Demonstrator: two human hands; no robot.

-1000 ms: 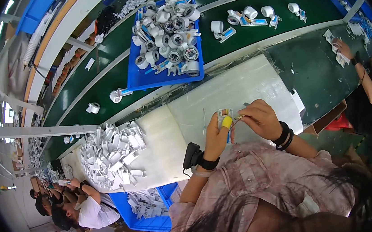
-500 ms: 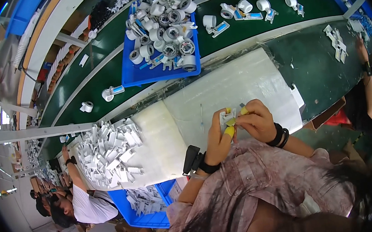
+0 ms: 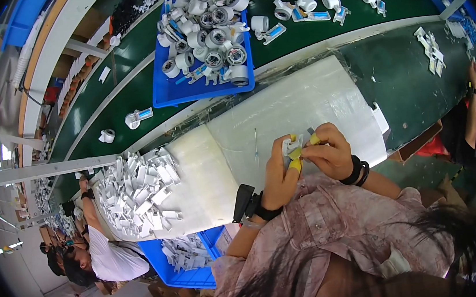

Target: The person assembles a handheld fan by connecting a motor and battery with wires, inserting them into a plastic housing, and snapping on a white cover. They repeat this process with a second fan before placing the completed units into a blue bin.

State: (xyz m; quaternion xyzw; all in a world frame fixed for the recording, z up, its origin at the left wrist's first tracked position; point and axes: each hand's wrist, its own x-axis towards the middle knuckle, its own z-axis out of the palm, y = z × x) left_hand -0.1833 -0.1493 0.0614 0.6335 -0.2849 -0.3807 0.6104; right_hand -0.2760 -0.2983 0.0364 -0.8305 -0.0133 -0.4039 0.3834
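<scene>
Above white padding (image 3: 303,107), both hands (image 3: 278,176) (image 3: 331,150) pinch a small white piece (image 3: 294,144).

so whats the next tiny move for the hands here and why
Probably press the small white part together between both hands: the left hand and right hand already pinch it above the white mat, yellow-capped fingertips on it.

Your hands meet over the near edge of the white work mat (image 3: 297,107), whose middle lies bare but for a thin pin-like tool (image 3: 255,145) just ahead of your left hand (image 3: 281,176). A heap of white parts (image 3: 138,194) blocks the left; the blue tray (image 3: 198,48) of spools bars the reach ahead.
</scene>
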